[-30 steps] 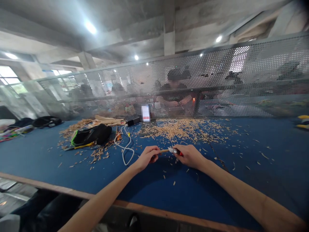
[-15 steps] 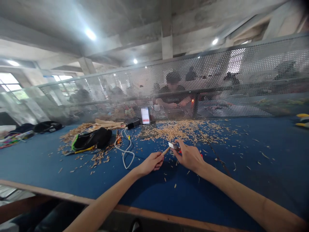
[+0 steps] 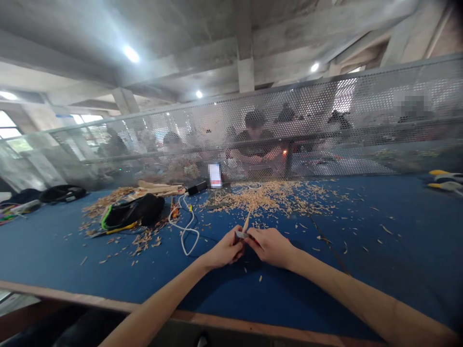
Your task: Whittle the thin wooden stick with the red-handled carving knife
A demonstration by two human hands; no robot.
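My left hand (image 3: pixel 227 247) is closed round a slim wooden stick (image 3: pixel 246 222), whose pale pointed end sticks up and away from me. In my right hand (image 3: pixel 269 246) is a knife; its short flat blade (image 3: pixel 240 234) lies across the stick, close to the left fingers. Most of the knife's handle is hidden by the right fingers, with a bit of red showing. Both hands are close together above the blue table (image 3: pixel 224 299). Beyond them spreads a heap of wood shavings (image 3: pixel 260 196).
A phone (image 3: pixel 214 175) stands by the perforated metal screen (image 3: pixel 311 115), near a black power block (image 3: pixel 197 187) and white cable (image 3: pixel 183 236). Left are a black pouch (image 3: pixel 137 210) and wood pieces (image 3: pixel 157 188). Yellow-handled pliers (image 3: pixel 443 179) lie far right. A person (image 3: pixel 255 135) sits behind the screen.
My right hand has moved left and down toward me, bringing the blade from beyond the stick's tip to beside my left fingers. The stick now points more steeply away. The view shifted slightly.
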